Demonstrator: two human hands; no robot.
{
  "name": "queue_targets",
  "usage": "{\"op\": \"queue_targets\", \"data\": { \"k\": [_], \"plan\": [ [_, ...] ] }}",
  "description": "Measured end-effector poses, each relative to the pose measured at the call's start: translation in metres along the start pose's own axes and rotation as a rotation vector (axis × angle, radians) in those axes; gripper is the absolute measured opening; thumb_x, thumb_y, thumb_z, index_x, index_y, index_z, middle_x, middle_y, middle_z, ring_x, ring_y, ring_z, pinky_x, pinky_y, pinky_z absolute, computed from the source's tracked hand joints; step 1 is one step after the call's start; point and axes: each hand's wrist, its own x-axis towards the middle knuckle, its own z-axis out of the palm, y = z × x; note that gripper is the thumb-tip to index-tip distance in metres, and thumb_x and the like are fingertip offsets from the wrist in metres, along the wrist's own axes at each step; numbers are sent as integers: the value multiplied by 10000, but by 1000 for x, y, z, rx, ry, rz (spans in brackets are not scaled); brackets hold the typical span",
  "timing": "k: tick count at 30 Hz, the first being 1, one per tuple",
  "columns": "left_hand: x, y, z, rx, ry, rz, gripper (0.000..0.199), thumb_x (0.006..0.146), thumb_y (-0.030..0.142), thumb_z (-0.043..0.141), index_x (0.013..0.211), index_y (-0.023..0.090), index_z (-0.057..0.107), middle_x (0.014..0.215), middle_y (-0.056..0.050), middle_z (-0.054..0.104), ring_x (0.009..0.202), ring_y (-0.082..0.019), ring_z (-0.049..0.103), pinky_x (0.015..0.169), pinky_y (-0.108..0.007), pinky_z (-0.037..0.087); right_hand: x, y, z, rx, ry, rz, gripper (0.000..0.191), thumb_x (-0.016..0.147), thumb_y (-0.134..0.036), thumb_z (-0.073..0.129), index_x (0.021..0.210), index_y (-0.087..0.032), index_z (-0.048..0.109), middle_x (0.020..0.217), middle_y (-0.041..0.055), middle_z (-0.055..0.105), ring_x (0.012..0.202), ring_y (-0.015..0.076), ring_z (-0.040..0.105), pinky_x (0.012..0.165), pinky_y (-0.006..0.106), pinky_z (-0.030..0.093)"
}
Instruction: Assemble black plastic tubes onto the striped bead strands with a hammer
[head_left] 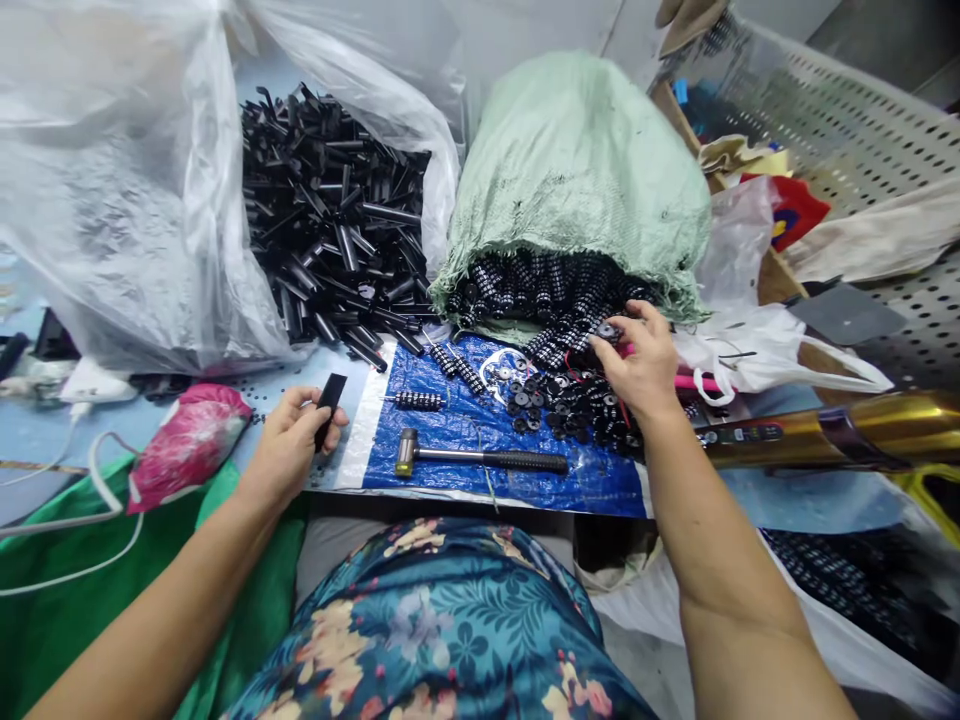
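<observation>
My left hand point(304, 425) is closed around a short black plastic tube point(331, 410), held upright above the left edge of the blue sheet point(450, 470). At the mouth of the green woven sack point(581, 160), the thumb and fingers of my right hand point(641, 355) close on the round end of a black roller with white studs point(604, 332). More studded rollers point(525, 285) spill out of that sack. A hammer point(480, 458) with a black grip lies across the sheet in front of me. Left of the pile rest several loose rollers point(418, 400).
Black tubes point(337, 210) fill a clear plastic bag point(210, 180) at the back left. Small black discs point(559, 405) lie scattered near my right hand. A pink bundle point(191, 435) and white cable point(97, 470) are on the left; a gold cylinder point(885, 425) is on the right.
</observation>
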Motion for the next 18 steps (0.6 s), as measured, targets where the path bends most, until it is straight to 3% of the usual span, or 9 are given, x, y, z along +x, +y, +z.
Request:
{"op": "queue_targets", "data": {
  "k": [2,5,7,9,12,14,18],
  "plan": [
    [-5,3,4,-44,0,-24,337,678,246,661,938,229,447,592,77,609,420,-68,427,446,-170,306,-7,-16,-5,193,56,39,318,841,-435,712,1060,-211,660,1363,146,614,1199,289,617,1006,479,507],
    [-13,6,18,-57,-86,-36,337,750,340,690,998,210,504,534,89,542,387,-57,374,417,-163,243,-29,-54,-2,665,23,206,344,865,-457,702,1114,-249,589,1071,70,726,989,218,695,924,422,546],
    [-20,5,33,-41,-194,-18,359,796,430,689,1008,185,532,549,72,550,392,-59,394,418,-173,265,-48,-87,8,984,-95,404,351,848,-499,720,1070,-256,600,885,10,703,843,178,696,867,376,564],
    [-27,2,49,-30,-317,-4,378,827,474,671,1010,175,533,618,45,602,421,-67,452,446,-189,335,-66,-120,20,1236,-278,701,398,852,-597,676,1032,-244,634,800,-15,649,697,146,651,718,326,575],
    [-36,-5,66,-15,-441,0,360,861,484,645,1009,190,500,705,33,642,431,-62,480,450,-194,335,-87,-157,33,1459,-505,1038,490,830,-682,650,966,-211,659,720,-31,582,540,91,524,508,238,482],
    [-41,-10,72,0,-457,-4,327,881,481,626,951,194,488,694,41,629,417,-48,451,436,-189,286,-95,-171,35,1521,-540,1092,490,813,-674,680,928,-199,654,654,-50,530,480,62,440,439,194,387],
    [-50,-14,79,33,-419,10,347,898,493,611,788,184,496,612,52,550,430,-46,382,443,-205,268,-101,-188,34,1547,-500,1027,498,846,-703,626,1017,-235,645,561,-90,441,396,49,322,384,183,277]
  ]
}}
